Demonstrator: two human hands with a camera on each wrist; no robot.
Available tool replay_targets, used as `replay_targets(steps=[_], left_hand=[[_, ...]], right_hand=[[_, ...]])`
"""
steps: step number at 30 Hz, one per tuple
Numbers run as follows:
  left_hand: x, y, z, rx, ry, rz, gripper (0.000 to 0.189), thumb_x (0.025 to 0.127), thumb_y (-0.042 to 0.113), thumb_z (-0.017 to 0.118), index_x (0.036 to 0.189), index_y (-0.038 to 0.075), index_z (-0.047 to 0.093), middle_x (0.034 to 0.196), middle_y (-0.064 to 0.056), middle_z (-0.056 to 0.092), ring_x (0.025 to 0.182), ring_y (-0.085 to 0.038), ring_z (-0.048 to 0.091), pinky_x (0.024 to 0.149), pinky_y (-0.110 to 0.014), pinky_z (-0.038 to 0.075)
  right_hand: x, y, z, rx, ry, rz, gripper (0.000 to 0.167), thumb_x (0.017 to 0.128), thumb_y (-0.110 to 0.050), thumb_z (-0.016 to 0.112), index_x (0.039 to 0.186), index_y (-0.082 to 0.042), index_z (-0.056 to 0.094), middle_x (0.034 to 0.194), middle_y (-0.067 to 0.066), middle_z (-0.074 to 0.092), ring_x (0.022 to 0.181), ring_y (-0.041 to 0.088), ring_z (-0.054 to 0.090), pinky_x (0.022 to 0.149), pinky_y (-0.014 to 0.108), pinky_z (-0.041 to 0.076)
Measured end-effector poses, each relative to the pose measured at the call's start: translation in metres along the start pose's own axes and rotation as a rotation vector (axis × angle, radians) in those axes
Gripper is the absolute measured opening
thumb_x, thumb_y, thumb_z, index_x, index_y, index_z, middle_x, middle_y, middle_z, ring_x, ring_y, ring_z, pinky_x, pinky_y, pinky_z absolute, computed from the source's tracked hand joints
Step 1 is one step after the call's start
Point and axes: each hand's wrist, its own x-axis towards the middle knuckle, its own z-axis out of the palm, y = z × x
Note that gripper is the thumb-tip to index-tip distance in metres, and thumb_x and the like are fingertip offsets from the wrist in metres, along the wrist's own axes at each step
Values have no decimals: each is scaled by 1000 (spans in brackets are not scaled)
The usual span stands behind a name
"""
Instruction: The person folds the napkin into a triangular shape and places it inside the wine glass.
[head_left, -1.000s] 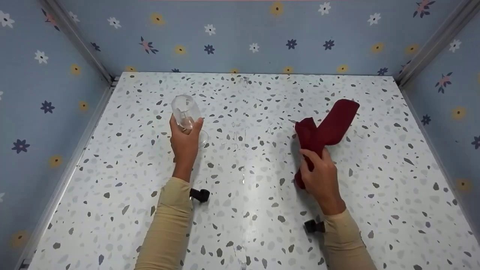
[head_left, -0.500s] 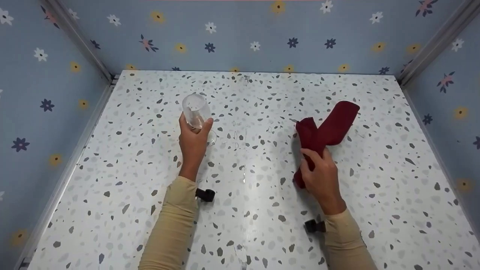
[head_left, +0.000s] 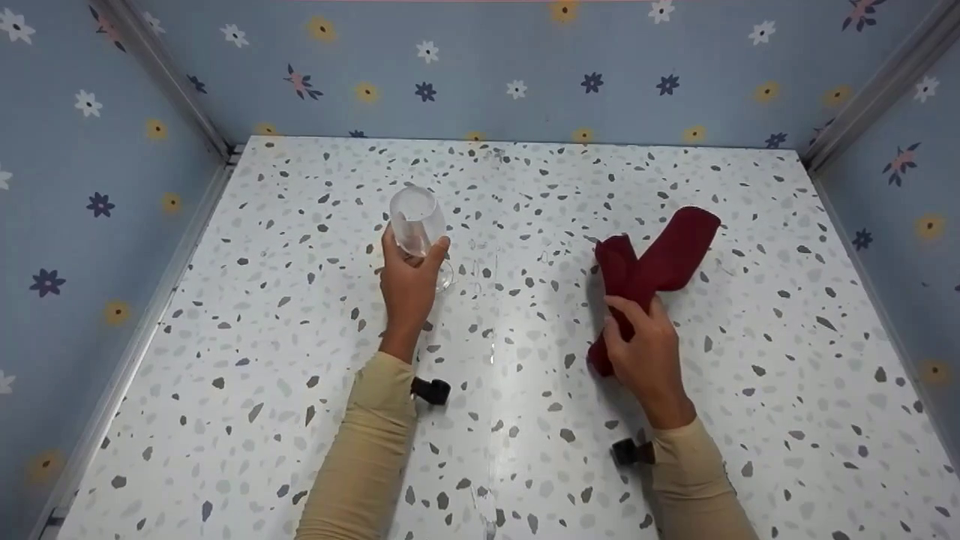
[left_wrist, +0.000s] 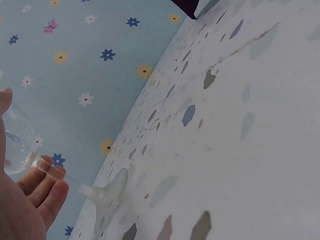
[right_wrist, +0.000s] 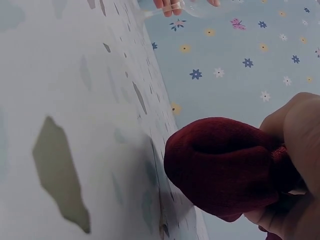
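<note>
My left hand (head_left: 407,292) holds a clear wine glass (head_left: 418,217), thumb and fingers around the lower bowl and stem. Its rim points up and away in the head view. In the left wrist view the stem passes across the fingers (left_wrist: 47,187), and the round foot (left_wrist: 111,197) is close to the tabletop; whether it touches, I cannot tell. My right hand (head_left: 649,356) pinches a bunched dark red cloth (head_left: 649,262) near its middle. One flap extends up and right, and a rounded end (right_wrist: 220,165) sticks out below the hand. The palm hides part of the cloth.
A white speckled tabletop (head_left: 525,360) lies under both hands, with a thin seam down its middle. Blue flowered panels (head_left: 480,67) stand along its back, left and right sides. Black camera mounts (head_left: 433,391) stick out from both wrists.
The left hand has carried the wine glass to the right, nearer the table's middle. The right hand and the red cloth stay almost where they were.
</note>
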Motion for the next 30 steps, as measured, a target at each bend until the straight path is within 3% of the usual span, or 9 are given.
replay_targets(steps=[11, 23, 30], left_hand=[[-9, 3, 12, 20, -56, 17, 94, 84, 59, 73, 158, 24, 27, 135, -15, 59, 106, -16, 66, 87, -38, 53], [-15, 6, 24, -34, -152, 11, 91, 83, 58, 75, 156, 26, 31, 134, -11, 61, 106, -13, 66, 87, -35, 54], [-24, 10, 36, -13, -194, 45, 92, 84, 59, 74, 156, 23, 31, 132, -9, 61, 106, -14, 66, 90, -35, 53]], right_hand=[[0, 0, 0, 23, 2, 20, 26, 87, -1, 72, 112, -5, 74, 107, 21, 61, 94, 29, 57, 81, 45, 52], [0, 0, 1, 63, 23, 10, 27, 86, 2, 73, 112, -4, 75, 107, 22, 60, 94, 28, 56, 80, 40, 48], [0, -2, 1, 73, 20, 25, 26, 86, 0, 73, 112, -5, 75, 105, 22, 59, 92, 28, 56, 78, 40, 50]])
